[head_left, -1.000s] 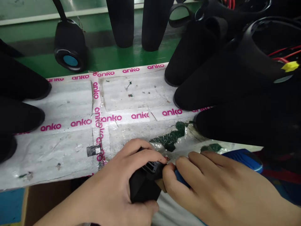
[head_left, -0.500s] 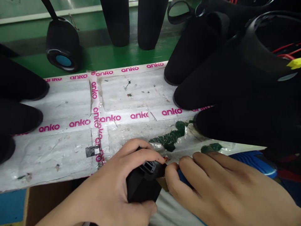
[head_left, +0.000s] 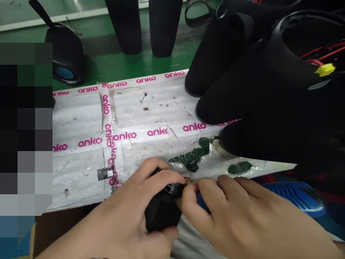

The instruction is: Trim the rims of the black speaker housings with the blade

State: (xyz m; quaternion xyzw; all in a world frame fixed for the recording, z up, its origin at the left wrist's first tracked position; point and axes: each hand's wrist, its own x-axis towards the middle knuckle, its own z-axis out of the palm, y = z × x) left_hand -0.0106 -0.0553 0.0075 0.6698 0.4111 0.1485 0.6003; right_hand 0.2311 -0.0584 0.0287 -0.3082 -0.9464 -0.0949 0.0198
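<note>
My left hand (head_left: 129, 212) is wrapped round a black plastic housing (head_left: 163, 212), thumb below and fingers over the top. A slotted opening shows near its upper end, under my index finger. My right hand (head_left: 237, 212) is closed with curled fingers close against the housing's right side. Between those fingers shows part of a blue tool (head_left: 202, 202), mostly hidden by the hand. A blue ribbed body (head_left: 296, 198) sticks out beyond the knuckles; whether it is the same piece I cannot tell. Small red and yellow bits (head_left: 187, 178) show beside the left fingertip.
A tape-covered white board (head_left: 140, 144) printed "anko" lies ahead, torn near a dark green patch (head_left: 192, 158). Black tapered cylinders (head_left: 226, 97) lean in from the right, with red wires (head_left: 323, 54) behind. Two more (head_left: 165, 28) stand at the back. A strapped black speaker (head_left: 67, 54) sits back left.
The view has shifted slightly, so the background sits a little further left. My right hand has moved a little left, closer to the housing; my left hand keeps its hold.
</note>
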